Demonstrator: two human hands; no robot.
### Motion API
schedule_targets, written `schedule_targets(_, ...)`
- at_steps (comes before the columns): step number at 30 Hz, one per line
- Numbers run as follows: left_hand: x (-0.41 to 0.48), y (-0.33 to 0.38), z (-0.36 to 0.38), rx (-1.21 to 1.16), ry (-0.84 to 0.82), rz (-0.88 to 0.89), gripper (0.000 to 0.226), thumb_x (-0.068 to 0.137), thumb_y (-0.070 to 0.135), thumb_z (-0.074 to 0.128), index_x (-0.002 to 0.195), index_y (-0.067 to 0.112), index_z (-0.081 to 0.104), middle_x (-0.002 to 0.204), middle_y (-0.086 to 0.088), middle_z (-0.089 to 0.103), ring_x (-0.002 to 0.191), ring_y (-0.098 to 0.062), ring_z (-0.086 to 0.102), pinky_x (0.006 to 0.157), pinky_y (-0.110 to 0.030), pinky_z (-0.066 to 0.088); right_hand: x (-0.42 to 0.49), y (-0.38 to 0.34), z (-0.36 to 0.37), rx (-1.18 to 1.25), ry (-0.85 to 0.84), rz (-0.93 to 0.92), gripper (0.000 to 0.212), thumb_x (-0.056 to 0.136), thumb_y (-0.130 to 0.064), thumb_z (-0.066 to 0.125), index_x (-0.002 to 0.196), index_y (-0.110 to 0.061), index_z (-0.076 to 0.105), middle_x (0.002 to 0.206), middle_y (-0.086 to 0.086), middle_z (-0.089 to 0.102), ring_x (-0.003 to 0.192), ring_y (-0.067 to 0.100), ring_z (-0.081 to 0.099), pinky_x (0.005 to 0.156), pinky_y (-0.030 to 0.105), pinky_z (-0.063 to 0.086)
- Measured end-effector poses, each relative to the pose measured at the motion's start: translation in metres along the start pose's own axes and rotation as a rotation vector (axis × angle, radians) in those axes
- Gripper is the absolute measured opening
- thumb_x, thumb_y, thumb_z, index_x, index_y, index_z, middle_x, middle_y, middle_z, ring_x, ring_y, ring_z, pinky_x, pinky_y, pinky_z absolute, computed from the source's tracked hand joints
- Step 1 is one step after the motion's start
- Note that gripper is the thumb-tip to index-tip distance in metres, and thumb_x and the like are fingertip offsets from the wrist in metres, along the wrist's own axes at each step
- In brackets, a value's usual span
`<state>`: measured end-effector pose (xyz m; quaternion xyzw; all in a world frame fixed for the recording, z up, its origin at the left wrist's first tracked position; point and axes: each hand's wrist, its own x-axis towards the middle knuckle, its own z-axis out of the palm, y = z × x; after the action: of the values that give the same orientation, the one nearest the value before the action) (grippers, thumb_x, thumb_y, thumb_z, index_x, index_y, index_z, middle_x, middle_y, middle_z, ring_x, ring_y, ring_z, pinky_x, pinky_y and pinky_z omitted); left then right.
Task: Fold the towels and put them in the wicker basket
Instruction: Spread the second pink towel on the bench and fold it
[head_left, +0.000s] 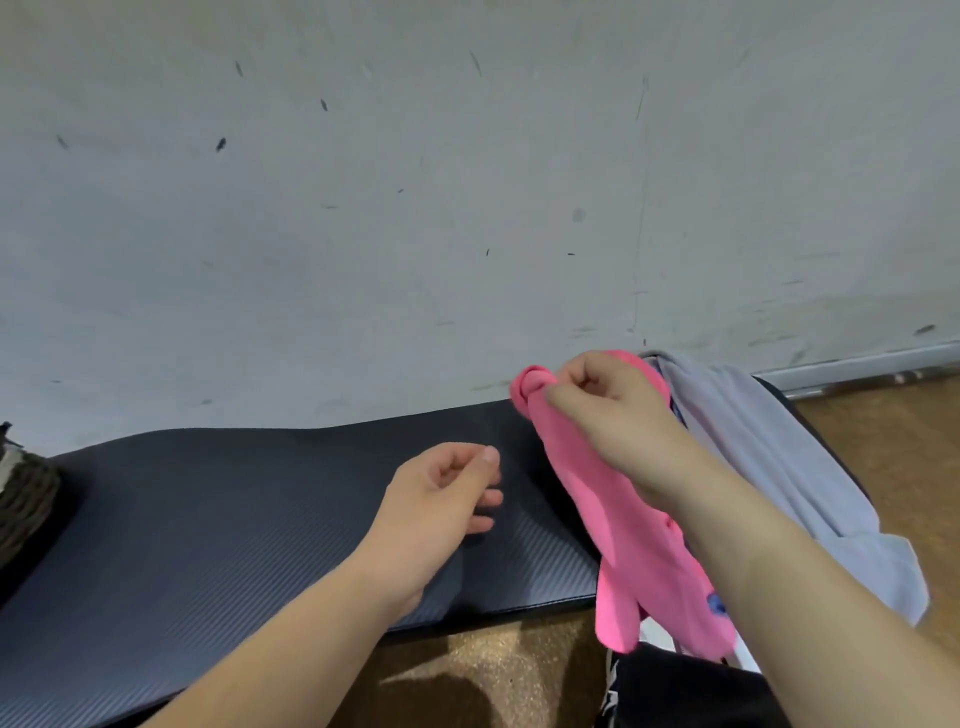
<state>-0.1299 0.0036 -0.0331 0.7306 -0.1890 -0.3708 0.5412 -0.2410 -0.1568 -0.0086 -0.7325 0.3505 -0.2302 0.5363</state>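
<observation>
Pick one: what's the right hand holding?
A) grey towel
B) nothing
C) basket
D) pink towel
D: the right hand pinches the pink towel near its bunched top end and the rest hangs down; the left hand holds nothing.

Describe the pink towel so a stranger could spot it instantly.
Look along the dark ribbed mat below the grey wall to its right end. There the right hand pinches the pink towel, which hangs down. It is bright pink, unlike the pale lilac cloth behind it.
</observation>
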Motion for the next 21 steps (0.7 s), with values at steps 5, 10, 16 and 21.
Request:
schedule_targets(5, -0.002, 0.017, 0.003, -0.338, -0.173, -0.067, 0.042, 0.101, 0.050, 0.055, 0.114, 0.016, 0.077, 0.103, -0.005, 0.079, 0.099, -0.026, 0.075, 0.098, -0.051, 0.058, -0.016, -0.015, 0.013, 0.083, -0.267, -0.153, 0.015, 0.100, -0.009, 0.064, 0.092, -0.008, 0.077, 0.083, -0.005, 0.075, 0.075, 0.004, 0.065, 0.077, 0.019, 0.051)
schedule_targets(10, -0.004, 0.021, -0.010, -0.303, -0.094, 0.038, 0.027, 0.105, 0.029, 0.057, 0.114, 0.014, 0.077, 0.103, -0.012, 0.079, 0.099, -0.030, 0.076, 0.095, -0.051, 0.059, -0.022, -0.018, 0.020, 0.259, -0.551, 0.001, 0.043, 0.101, 0.013, 0.044, 0.124, -0.010, 0.071, 0.112, 0.012, 0.078, 0.096, 0.019, 0.073, 0.078, 0.029, 0.056)
schedule_targets(16, -0.001, 0.025, -0.041, -0.235, 0.136, -0.008, 0.023, 0.106, 0.020, 0.054, 0.112, 0.007, 0.072, 0.108, -0.014, 0.078, 0.109, -0.034, 0.072, 0.099, -0.055, 0.056, -0.017, -0.004, 0.031, 0.068, -0.224, -0.080, 0.029, 0.101, 0.001, 0.056, 0.116, -0.020, 0.069, 0.098, 0.006, 0.077, 0.078, 0.023, 0.072, 0.065, 0.032, 0.059)
schedule_targets(21, -0.016, 0.046, -0.074, -0.038, 0.037, 0.109, 0.014, 0.099, 0.024, 0.066, 0.105, 0.013, 0.073, 0.111, -0.013, 0.077, 0.100, -0.020, 0.073, 0.090, -0.039, 0.059, -0.033, -0.012, 0.054, -0.132, -0.273, -0.320, 0.062, 0.095, -0.014, 0.070, 0.148, -0.038, 0.048, 0.141, -0.016, 0.058, 0.125, -0.005, 0.056, 0.100, 0.022, 0.050)
